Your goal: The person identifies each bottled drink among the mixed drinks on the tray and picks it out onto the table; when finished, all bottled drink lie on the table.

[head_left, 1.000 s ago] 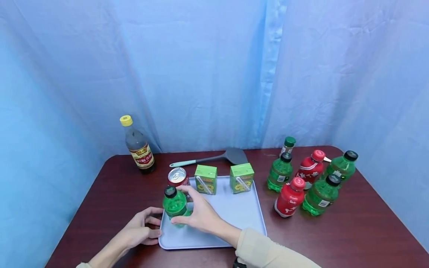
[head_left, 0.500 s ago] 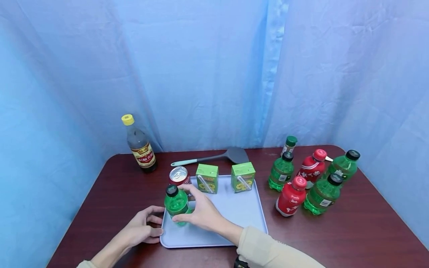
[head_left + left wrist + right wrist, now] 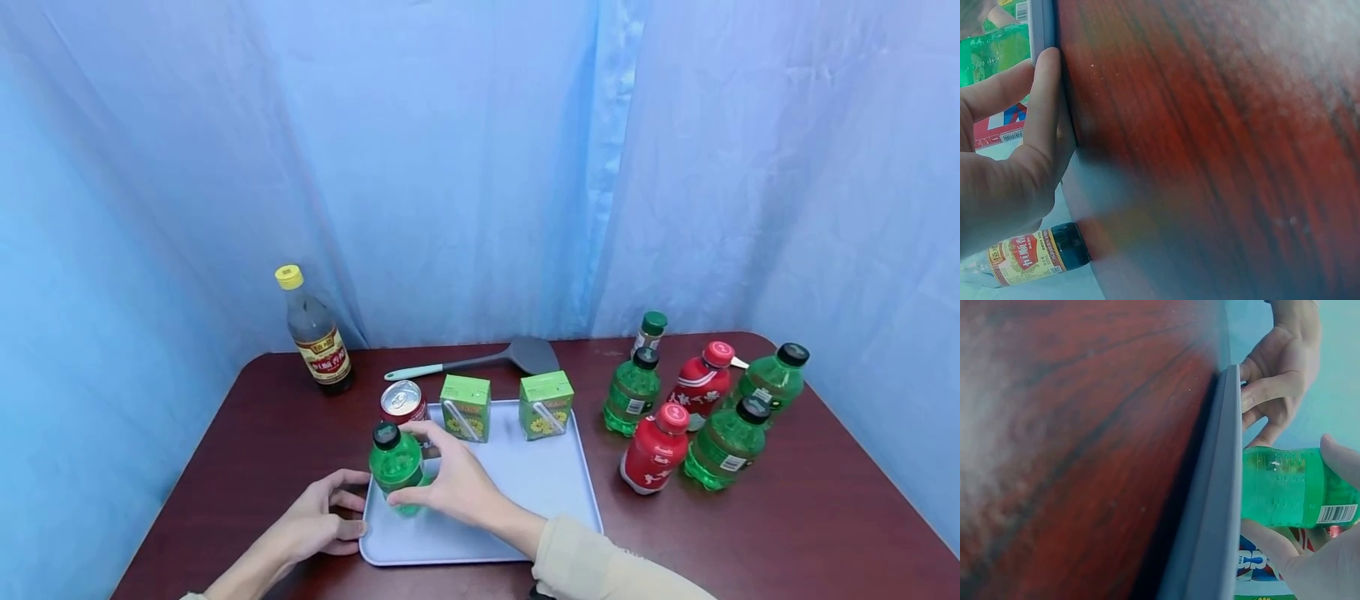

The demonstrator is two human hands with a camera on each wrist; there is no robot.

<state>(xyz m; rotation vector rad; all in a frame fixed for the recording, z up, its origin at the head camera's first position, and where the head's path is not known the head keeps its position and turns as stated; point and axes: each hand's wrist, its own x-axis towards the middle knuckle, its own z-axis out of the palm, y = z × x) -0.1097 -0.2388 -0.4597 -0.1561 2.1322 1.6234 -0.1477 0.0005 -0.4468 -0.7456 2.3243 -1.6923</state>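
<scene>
My right hand [image 3: 461, 483] holds a small green plastic bottle [image 3: 396, 467] with a black cap, thumb on the near side and fingers round the far side. The bottle stands upright at the left part of a pale tray [image 3: 480, 548]. In the right wrist view the green bottle [image 3: 1282, 487] has its base right at the tray's rim [image 3: 1225, 462]. My left hand [image 3: 315, 517] rests at the tray's left edge, its fingertips touching the rim. Behind the bottle is a red drink can [image 3: 403, 402], partly hidden. Two green juice cartons [image 3: 467, 408] with straws stand along the tray's back edge.
At the back left stands a tall sauce bottle [image 3: 322, 354] with a yellow cap. A grey spatula [image 3: 532, 354] lies behind the tray. On the right are several green bottles [image 3: 723, 446], two red bottles [image 3: 656, 450] and a green-capped jar [image 3: 649, 333]. A blue curtain [image 3: 465, 167] hangs behind.
Both hands and the green bottle keep their places on and beside the tray. Only the head view has shifted slightly.
</scene>
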